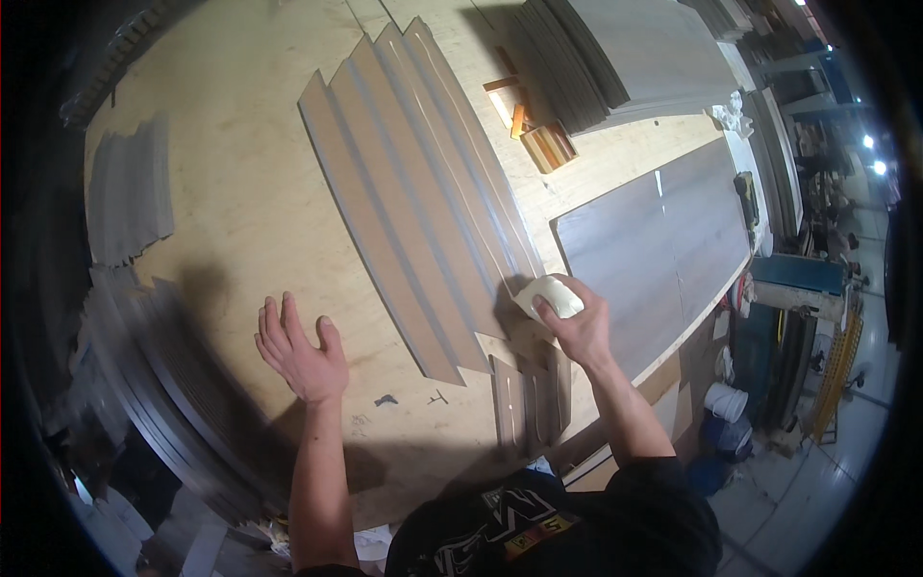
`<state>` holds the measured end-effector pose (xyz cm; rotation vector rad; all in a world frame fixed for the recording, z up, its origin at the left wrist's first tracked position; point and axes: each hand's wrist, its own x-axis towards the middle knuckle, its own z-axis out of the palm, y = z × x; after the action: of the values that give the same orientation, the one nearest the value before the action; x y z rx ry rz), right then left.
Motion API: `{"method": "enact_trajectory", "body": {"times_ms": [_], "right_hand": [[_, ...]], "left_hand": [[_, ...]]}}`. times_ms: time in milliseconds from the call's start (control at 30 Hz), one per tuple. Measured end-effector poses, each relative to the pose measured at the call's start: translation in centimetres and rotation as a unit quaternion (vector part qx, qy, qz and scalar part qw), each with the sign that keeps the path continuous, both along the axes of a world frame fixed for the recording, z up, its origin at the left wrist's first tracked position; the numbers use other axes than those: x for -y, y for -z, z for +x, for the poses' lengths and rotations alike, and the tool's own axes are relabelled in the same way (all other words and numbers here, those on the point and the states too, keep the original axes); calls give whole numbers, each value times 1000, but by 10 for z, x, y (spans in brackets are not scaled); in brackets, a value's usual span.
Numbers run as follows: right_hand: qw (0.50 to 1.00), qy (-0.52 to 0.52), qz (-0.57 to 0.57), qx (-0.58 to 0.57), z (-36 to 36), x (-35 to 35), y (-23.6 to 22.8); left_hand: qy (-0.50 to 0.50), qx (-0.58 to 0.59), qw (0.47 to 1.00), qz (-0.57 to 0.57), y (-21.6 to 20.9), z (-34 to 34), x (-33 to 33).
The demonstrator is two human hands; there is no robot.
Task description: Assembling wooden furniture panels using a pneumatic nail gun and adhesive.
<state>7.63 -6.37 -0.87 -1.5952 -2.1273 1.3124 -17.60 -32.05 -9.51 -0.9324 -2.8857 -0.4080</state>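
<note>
Long strips (423, 221), laid side by side on pale wooden tabletop (231, 192): brown faces w/ grey bands btwn, ends staggered; thin pale lines run lengthwise along the rightmost ones. R hand (585, 329), at strips' near right end, wrapped round white container (552, 289), smooth & rounded. L hand (310, 358), left of strips: fingers spread wide. Grey panel (635, 240): right of strips. Short strips (506, 404): just below strips' near end.

Brown strips (411, 207) on wooden table (236, 144)
</note>
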Motion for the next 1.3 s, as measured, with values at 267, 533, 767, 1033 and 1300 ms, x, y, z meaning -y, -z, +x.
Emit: {"method": "enact_trajectory", "body": {"times_ms": [267, 533, 767, 1033, 1300], "right_hand": [[998, -10, -23, -61, -12, -44, -6], [981, -44, 92, -167, -179, -131, 16], [984, -63, 109, -122, -275, -166, 30], [983, -81, 141, -89, -285, -172, 40], [958, -100, 248, -107, -275, -176, 48]], "left_hand": [[-2, 0, 1000, 0, -5, -2, -4], [-5, 11, 1000, 5, -4, 0, -3], [-16, 33, 999, 14, -13, -4, -3], [-22, 48, 999, 9, -14, -6, -2], [-19, 52, 998, 14, -13, -5, -3]]}}
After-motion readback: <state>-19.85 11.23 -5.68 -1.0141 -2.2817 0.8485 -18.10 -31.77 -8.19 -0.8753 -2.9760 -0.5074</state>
